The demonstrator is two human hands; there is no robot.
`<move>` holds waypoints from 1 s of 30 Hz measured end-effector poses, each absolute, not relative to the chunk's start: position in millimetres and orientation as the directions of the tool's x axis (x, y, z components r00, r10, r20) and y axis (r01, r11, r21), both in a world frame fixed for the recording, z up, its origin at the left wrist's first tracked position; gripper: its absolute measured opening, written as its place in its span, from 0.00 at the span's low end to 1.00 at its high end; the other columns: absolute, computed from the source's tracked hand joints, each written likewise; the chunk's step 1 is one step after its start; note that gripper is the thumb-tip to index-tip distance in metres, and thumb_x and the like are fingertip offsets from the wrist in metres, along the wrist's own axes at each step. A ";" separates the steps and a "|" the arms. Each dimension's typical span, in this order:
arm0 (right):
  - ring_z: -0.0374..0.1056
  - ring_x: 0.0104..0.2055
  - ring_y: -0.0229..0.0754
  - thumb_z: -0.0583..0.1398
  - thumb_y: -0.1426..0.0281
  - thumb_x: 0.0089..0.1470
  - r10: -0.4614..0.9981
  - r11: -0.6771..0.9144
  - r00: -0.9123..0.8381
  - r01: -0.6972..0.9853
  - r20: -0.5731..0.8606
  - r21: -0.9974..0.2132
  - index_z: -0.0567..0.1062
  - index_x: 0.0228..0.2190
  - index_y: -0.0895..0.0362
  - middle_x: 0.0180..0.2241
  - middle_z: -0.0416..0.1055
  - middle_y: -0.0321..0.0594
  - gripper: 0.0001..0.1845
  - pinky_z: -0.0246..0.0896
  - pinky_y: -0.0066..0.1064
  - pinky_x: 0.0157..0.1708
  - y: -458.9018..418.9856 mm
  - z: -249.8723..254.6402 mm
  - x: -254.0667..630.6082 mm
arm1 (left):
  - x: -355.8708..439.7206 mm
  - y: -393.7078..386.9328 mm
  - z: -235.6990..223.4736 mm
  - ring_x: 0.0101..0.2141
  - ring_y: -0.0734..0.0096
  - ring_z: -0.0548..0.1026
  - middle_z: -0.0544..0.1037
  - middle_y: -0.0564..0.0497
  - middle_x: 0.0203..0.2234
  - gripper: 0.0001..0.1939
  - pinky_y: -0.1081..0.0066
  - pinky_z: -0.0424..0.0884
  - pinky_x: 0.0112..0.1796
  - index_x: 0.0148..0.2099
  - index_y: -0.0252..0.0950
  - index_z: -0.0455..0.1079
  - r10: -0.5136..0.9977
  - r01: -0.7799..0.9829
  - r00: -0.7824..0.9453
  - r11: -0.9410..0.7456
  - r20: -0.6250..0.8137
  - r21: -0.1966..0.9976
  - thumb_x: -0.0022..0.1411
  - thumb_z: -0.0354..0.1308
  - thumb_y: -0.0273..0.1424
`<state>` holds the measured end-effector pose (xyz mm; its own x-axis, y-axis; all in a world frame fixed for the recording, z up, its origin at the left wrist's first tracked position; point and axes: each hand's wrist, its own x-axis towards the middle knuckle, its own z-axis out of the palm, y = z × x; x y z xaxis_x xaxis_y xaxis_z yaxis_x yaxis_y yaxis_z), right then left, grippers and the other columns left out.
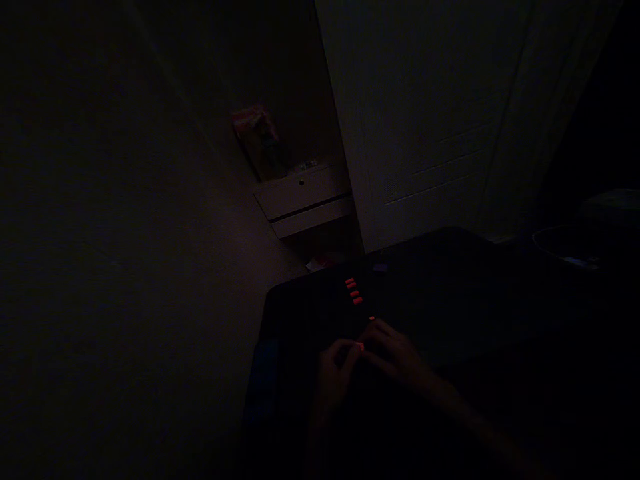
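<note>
left hand pinched 1 red piece; right hand had fingers curled in close beside it, too dark to tell if gripping. small red bit sat at 1 o'clock from the pinched piece, just beside right fingertips, right hand nearer. 4 red blocks lay beyond at 12 on dark table, long axes near 3-9, row running roughly 11-5.

left hand: 1 | right hand: 1 | glowing red pieces: 6
</note>
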<state>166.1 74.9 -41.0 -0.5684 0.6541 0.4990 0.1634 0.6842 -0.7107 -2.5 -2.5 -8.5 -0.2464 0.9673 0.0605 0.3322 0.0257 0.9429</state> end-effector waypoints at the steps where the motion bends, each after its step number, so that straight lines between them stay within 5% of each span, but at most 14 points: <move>1: 0.74 0.46 0.44 0.62 0.68 0.65 0.653 0.685 -0.566 0.157 0.504 -0.711 0.76 0.46 0.52 0.46 0.73 0.42 0.08 0.71 0.34 0.48 74.8 -41.5 166.1 | -2.1 -2.7 -8.0 0.39 0.58 0.80 0.85 0.48 0.34 0.16 0.66 0.72 0.42 0.39 0.36 0.80 0.968 0.334 -0.244 0.032 0.054 0.942 0.64 0.61 0.43; 11: 0.75 0.48 0.44 0.62 0.68 0.65 0.620 0.692 -0.614 0.133 0.489 -0.710 0.76 0.52 0.49 0.48 0.74 0.42 0.14 0.71 0.35 0.49 72.4 -37.8 165.0 | -5.2 -3.1 -10.9 0.37 0.60 0.80 0.84 0.50 0.32 0.15 0.67 0.70 0.40 0.36 0.36 0.79 0.970 0.392 -0.227 0.005 0.091 0.920 0.66 0.59 0.42; 21: 0.77 0.46 0.45 0.62 0.61 0.66 0.691 0.624 -0.531 0.097 0.490 -0.775 0.78 0.48 0.52 0.45 0.79 0.42 0.12 0.71 0.34 0.48 74.3 -36.8 165.1 | -4.2 -2.3 -10.8 0.40 0.58 0.82 0.85 0.47 0.37 0.12 0.64 0.74 0.43 0.41 0.37 0.80 0.950 0.297 -0.298 -0.001 0.094 0.955 0.62 0.62 0.39; 30: 0.77 0.43 0.44 0.62 0.57 0.66 0.686 0.617 -0.553 0.099 0.473 -0.780 0.80 0.45 0.52 0.42 0.79 0.42 0.14 0.71 0.34 0.45 75.3 -38.8 165.6 | -4.1 -3.0 -13.1 0.38 0.57 0.82 0.86 0.47 0.33 0.14 0.63 0.75 0.42 0.36 0.36 0.81 0.935 0.329 -0.338 0.010 0.108 0.944 0.59 0.66 0.42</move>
